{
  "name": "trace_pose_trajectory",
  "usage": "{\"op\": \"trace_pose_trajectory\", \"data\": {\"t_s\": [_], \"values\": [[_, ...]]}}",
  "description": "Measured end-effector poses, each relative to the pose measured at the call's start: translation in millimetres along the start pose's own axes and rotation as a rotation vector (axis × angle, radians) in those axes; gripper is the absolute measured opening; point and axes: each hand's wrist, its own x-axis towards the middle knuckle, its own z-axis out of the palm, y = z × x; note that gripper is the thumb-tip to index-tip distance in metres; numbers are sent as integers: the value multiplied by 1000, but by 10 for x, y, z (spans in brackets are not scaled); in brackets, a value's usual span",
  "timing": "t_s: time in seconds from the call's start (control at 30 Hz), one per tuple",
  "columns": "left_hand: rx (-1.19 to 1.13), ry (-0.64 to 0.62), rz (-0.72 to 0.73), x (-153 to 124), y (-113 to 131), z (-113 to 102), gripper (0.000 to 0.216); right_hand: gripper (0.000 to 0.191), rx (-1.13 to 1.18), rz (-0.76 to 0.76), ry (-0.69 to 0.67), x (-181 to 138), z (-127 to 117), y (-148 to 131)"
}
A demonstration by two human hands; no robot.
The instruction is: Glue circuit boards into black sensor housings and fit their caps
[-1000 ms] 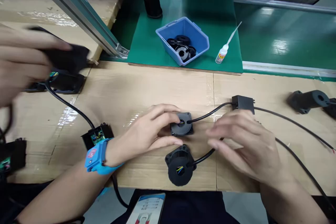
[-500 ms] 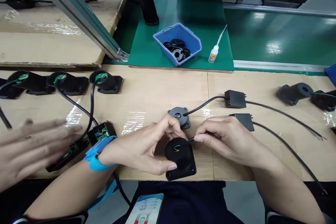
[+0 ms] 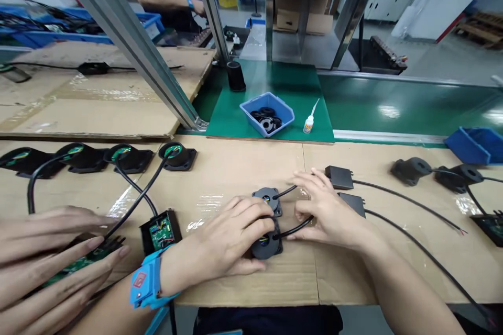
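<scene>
My left hand [image 3: 231, 233], with a blue wrist strap [image 3: 147, 280], curls round a black round-topped housing [image 3: 265, 247] standing on the cardboard. Colored wires show in the housing's center hole. A black cable [image 3: 296, 229] runs from its side toward my right hand [image 3: 330, 214]. That hand is open over the cable, thumb below it and other fingers spread above. Just behind stands a second, similar housing [image 3: 267, 196] with its own cable, near my right fingertips. Two black rectangular boxes [image 3: 338, 177] lie beyond the right hand, the nearer one partly covered by it.
Another person's hands [image 3: 51, 267] work over a green circuit board at left. Beside them lies an open black box [image 3: 161, 231]. Several black housings [image 3: 178, 156] line the left rear. A blue bin [image 3: 267, 114] of black rings and a small white bottle [image 3: 308, 123] stand behind.
The view has tilted up. The near housing now sits beside the rear one, its top facing up. My right hand has gone from pinching the cable to spread fingers.
</scene>
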Motion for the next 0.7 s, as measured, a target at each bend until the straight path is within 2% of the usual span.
{"op": "trace_pose_trajectory", "data": {"t_s": [0.1, 0.2, 0.27, 0.4, 0.47, 0.6, 0.7], "values": [[122, 29, -40, -9, -43, 30, 67, 34, 232, 3, -61, 40, 11, 109], [194, 51, -2, -11, -94, 98, 60, 33, 510, 37, -160, 49, -58, 125], [240, 96, 33, -5, -134, 134, 55, 26, 539, 97, -157, 39, -128, 106], [312, 260, 85, 23, -202, 136, 43, 22, 361, 319, 23, -55, -305, 144], [331, 298, 91, 29, -210, 119, 38, 22, 251, 423, 135, -163, -422, 238], [428, 272, 139, -3, -183, 111, 34, 20, 8, 673, 375, -465, -683, 542], [480, 235, 179, -34, -160, 124, 38, 24, -186, 905, 522, -694, -825, 785]]}}
